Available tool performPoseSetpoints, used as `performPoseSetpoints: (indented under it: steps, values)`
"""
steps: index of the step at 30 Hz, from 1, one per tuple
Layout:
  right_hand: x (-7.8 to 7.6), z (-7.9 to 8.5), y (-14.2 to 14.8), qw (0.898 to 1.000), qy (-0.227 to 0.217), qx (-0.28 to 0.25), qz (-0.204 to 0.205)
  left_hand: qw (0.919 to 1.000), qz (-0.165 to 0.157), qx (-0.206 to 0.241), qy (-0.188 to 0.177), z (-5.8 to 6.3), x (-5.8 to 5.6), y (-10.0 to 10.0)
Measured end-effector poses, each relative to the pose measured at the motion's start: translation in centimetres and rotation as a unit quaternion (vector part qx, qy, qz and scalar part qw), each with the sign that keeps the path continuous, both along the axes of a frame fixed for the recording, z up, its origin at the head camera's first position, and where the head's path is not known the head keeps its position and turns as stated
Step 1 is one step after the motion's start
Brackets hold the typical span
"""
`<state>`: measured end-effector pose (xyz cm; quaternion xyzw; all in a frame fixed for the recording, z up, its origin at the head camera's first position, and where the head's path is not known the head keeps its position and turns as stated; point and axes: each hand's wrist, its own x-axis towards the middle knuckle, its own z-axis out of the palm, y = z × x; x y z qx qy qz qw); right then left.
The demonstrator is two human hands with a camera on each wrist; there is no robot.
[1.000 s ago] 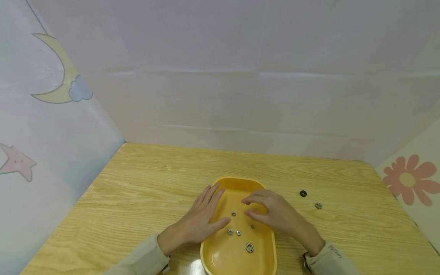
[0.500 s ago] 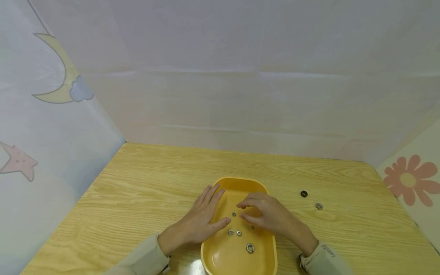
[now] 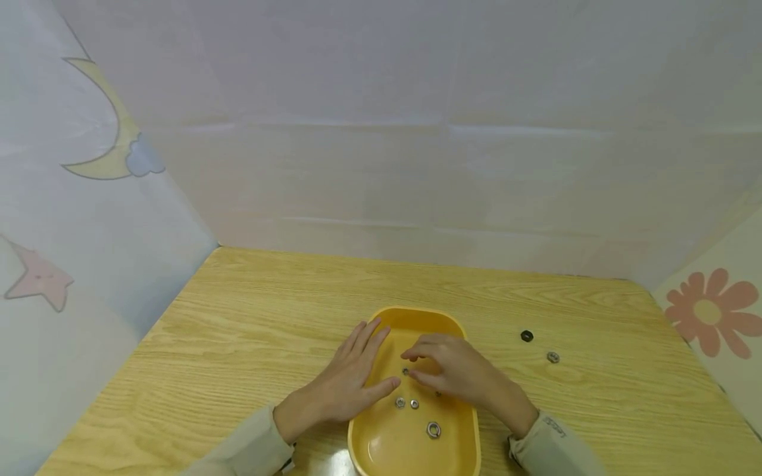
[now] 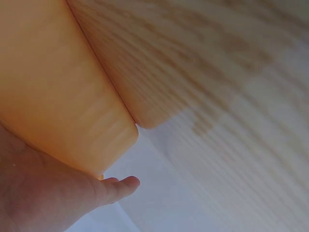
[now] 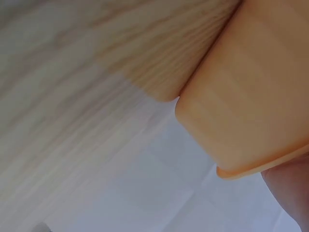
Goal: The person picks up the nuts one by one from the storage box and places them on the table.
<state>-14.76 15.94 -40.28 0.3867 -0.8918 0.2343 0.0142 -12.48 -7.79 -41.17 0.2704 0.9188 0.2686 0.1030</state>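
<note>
A yellow tray [image 3: 395, 446] holds several metal nuts. My left hand [image 3: 345, 383] rests over its left rim, fingers straight and thumb stretched inward. The left wrist view shows this hand along the tray's outer wall [image 4: 72, 87]. Over the tray's right side reaches my right hand [image 3: 455, 371], fingers bent, with a gap between thumb and forefinger. Its thumb tip is right at a small nut [image 3: 405, 371]. Nearer me lie two silver nuts [image 3: 407, 403] side by side and a larger nut [image 3: 433, 430]. A tiny nut [image 3: 438, 394] is partly hidden under the right hand.
On the wooden table [image 3: 268, 311], right of the tray, lie a black nut [image 3: 526, 336] and a silver nut [image 3: 553, 357]. Pale cloth walls with a printed moon [image 3: 110, 125], star and flower [image 3: 708, 311] stand around the table.
My right hand has moved left over the tray, from above its right side to the small nut. The left hand has stayed in place. The nuts lie where they were.
</note>
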Motion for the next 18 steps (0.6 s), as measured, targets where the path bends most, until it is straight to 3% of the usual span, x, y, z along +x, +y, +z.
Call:
performPoseSetpoints:
  steps: [18]
  values:
    - [-0.37, -0.26, -0.79, 0.999, -0.014, 0.038, -0.009, 1.0, -0.001, 0.003, 0.006, -0.12, -0.04, -0.05]
